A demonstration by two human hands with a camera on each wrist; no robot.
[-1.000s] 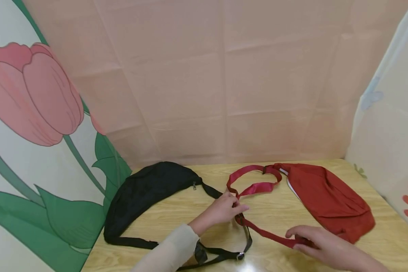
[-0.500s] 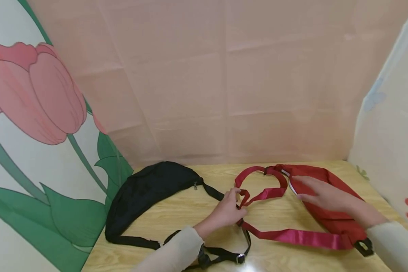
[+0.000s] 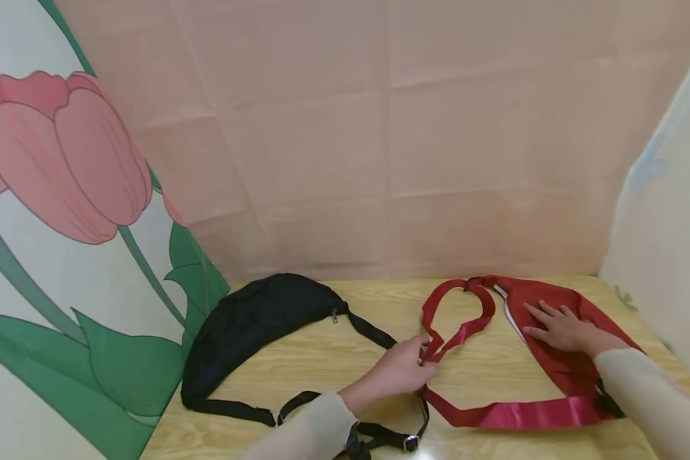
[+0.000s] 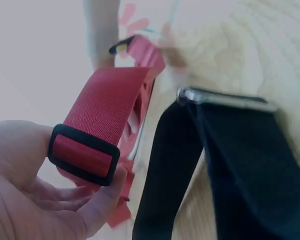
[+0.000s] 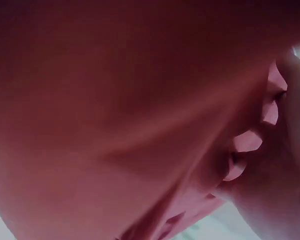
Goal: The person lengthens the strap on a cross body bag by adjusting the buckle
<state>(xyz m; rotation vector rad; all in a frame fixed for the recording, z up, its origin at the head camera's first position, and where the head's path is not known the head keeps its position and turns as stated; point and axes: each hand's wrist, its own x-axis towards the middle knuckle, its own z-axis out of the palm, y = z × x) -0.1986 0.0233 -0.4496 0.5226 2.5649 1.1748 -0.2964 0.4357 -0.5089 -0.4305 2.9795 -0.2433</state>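
My left hand (image 3: 399,367) pinches the red strap (image 3: 454,338) of a red waist bag (image 3: 558,370), near the middle of the table. In the left wrist view, thumb and fingers hold this strap at a black slider buckle (image 4: 87,140). My right hand (image 3: 563,329) rests on the red bag with its fingers spread. Red cloth (image 5: 90,125) fills most of the right wrist view, with the fingers partly hidden along its right side. A black strap (image 4: 172,165) with a metal buckle lies beside the left hand, partly behind it in the head view.
A black waist bag (image 3: 253,326) lies on the left of the wooden table (image 3: 305,351). Its strap, with a metal buckle (image 3: 410,443), loops toward the front edge under my left forearm. A pink cloth (image 3: 299,160) hangs behind the table, with printed cloth on both sides.
My right hand has let go of the lower red strap and moved up onto the red bag, where it lies flat. My left hand has shifted slightly right with the red strap.
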